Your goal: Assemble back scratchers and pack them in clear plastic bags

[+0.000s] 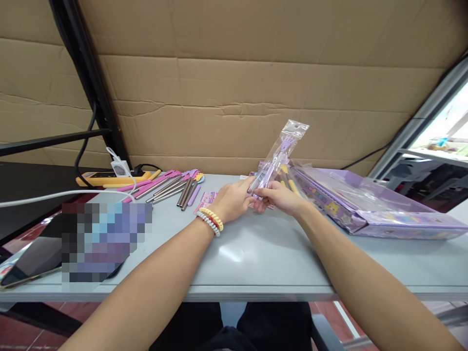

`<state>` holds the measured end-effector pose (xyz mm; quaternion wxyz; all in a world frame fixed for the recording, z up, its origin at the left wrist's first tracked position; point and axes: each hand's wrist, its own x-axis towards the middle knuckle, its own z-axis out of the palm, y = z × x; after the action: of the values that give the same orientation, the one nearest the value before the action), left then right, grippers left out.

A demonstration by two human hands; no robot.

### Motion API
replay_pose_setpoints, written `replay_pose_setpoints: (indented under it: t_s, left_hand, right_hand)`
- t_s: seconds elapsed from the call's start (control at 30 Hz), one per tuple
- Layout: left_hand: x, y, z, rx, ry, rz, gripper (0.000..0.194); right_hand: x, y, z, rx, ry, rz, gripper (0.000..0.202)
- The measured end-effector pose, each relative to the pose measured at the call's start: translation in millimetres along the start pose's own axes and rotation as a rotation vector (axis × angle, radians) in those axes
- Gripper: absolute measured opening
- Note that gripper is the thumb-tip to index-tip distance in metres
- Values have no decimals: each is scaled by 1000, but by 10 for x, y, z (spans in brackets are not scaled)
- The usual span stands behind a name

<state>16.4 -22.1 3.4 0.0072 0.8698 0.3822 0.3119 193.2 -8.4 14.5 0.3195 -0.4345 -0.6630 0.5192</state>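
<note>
Both hands meet above the middle of the table, at a clear plastic sleeve with a purple, hand-headed back scratcher (271,166) inside. My left hand (234,199), with bracelets at the wrist, closes on the lower left of the package. On the right side, my right hand (280,197) pinches its lower end between thumb and fingers. The package tilts up and away, its hanging hole at the top. Loose back scratchers (170,187) with metal rods and pink, purple, yellow and blue heads lie left of my hands. A pink printed card (206,201) is partly under my left wrist.
A purple printed box (402,230) holding clear plastic stands at right, with yellow-handled pieces (292,185) beside it. At left are a yellow power strip (95,178), a white charger (120,168) with cable, and a dark tablet-like device (36,256). Cardboard (237,97) walls the back.
</note>
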Motion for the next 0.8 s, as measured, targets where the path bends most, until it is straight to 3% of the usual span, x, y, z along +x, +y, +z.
replay_pose_setpoints:
  t_s: [0.23,0.8]
  left_hand:
    - [-2,20,29,62,14,11,47]
    - [-2,97,10,-160,-21,-12,50]
  right_hand:
    - [-21,-26,17,12,-29,-2,38]
    - [-45,-5,-41,21,-149,-50,38]
